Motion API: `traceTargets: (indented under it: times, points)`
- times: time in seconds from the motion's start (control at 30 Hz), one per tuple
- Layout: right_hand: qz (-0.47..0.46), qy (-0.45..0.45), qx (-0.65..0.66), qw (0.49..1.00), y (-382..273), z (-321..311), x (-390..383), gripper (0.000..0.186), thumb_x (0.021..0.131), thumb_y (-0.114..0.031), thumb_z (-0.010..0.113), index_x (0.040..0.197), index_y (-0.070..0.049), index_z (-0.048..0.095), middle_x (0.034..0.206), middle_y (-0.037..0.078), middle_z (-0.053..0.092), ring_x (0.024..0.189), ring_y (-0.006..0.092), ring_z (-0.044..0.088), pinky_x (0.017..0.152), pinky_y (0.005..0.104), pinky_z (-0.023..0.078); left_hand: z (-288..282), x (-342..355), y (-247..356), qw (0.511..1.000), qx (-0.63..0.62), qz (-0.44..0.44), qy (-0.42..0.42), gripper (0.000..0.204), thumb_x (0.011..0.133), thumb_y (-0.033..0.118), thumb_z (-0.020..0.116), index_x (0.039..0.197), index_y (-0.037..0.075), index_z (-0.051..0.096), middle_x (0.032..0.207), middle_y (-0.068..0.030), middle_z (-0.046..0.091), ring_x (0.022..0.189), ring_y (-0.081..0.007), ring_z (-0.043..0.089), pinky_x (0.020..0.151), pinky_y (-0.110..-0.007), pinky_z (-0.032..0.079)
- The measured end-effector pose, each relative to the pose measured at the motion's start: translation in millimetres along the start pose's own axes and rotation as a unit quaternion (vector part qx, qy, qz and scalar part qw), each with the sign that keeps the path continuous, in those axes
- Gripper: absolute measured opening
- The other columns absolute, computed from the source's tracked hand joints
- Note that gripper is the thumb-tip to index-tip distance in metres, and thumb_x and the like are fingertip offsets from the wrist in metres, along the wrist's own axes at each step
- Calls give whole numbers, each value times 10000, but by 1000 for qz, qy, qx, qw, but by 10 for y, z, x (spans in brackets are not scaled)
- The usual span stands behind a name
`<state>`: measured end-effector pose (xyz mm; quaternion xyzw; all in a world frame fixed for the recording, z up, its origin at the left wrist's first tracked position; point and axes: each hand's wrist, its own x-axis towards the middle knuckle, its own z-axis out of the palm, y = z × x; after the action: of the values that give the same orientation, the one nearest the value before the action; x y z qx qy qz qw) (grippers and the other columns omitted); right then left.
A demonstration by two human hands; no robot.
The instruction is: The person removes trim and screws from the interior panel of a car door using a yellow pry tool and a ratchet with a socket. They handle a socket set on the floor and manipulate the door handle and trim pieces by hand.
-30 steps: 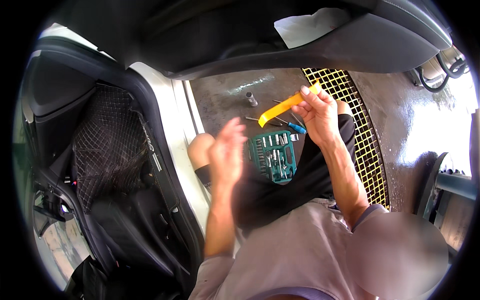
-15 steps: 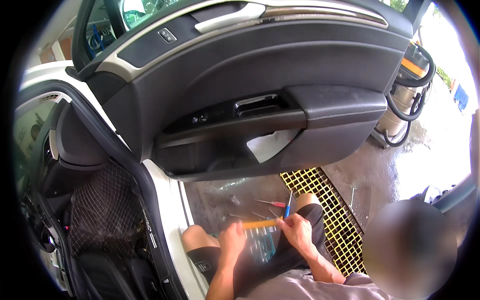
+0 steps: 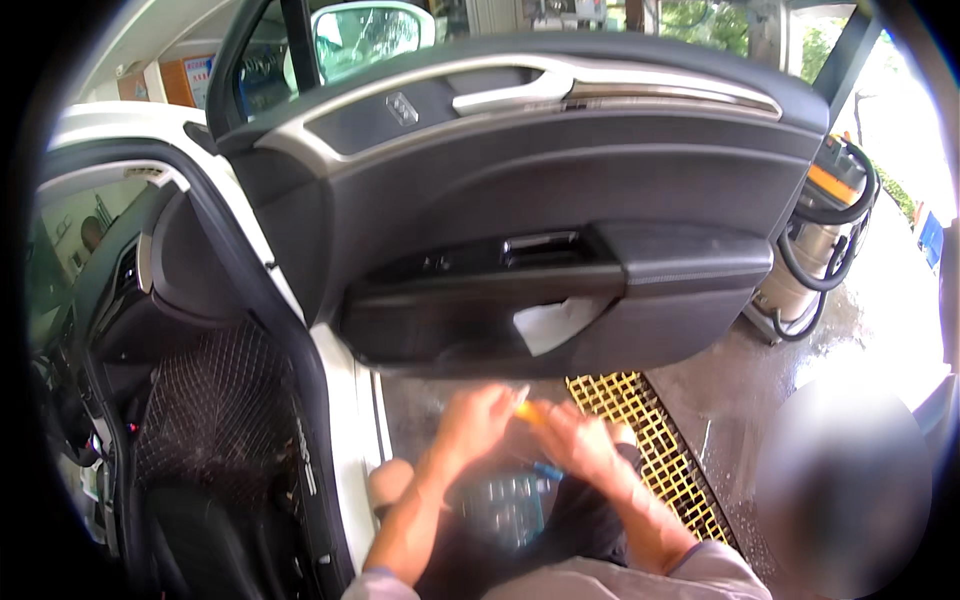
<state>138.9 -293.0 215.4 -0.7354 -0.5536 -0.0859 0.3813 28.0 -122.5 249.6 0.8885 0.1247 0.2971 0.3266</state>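
Observation:
Both my hands are raised in front of the car door panel (image 3: 480, 190), below its lower edge. My right hand (image 3: 578, 440) is closed around a yellow-orange strip-like piece (image 3: 527, 411), most of it hidden by the fingers. Against its other end, the fingers of my left hand (image 3: 475, 418) are pressed together; motion blur hides the exact grip. Beneath the hands, between my legs, sits a clear bluish plastic case (image 3: 503, 510). A blue-handled tool (image 3: 547, 470) shows beside my right wrist.
The open door spans the view ahead, with white paper (image 3: 548, 325) in its pocket. At left are the white door sill (image 3: 350, 460) and black car seat (image 3: 205, 540). A yellow floor grating (image 3: 660, 450) runs at right; a vacuum cleaner (image 3: 815, 240) stands beyond.
My hands have risen toward the door and come closer together, covering more of the yellow-orange piece. The view has tilted up, and the red-handled tool on the floor is no longer visible.

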Motion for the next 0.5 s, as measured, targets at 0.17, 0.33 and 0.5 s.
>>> traceTargets:
  times: [0.17,0.33,0.5]
  points:
    - [72,38,31,996,181,-644,338,421,912,-158,732,1313,-68,645,863,168,671,727,297,666,675,378,539,-421,790,114,958,109,211,162,211,847,184,802,1004,58,740,927,-111,722,881,-302,665,792,-394,547]
    - [-19,116,-126,985,106,-1602,797,356,912,-105,705,1267,-88,680,792,123,605,626,294,627,579,399,518,-440,1677,201,940,109,314,73,187,895,246,746,939,65,752,913,-72,737,901,-276,656,861,-391,496]
    - [-81,124,-290,945,193,-2130,1289,291,891,-76,695,1182,-80,702,771,107,591,696,287,614,605,395,511,-357,1815,167,948,114,296,6,273,945,342,671,908,93,778,825,-91,731,838,-279,670,845,-405,480]
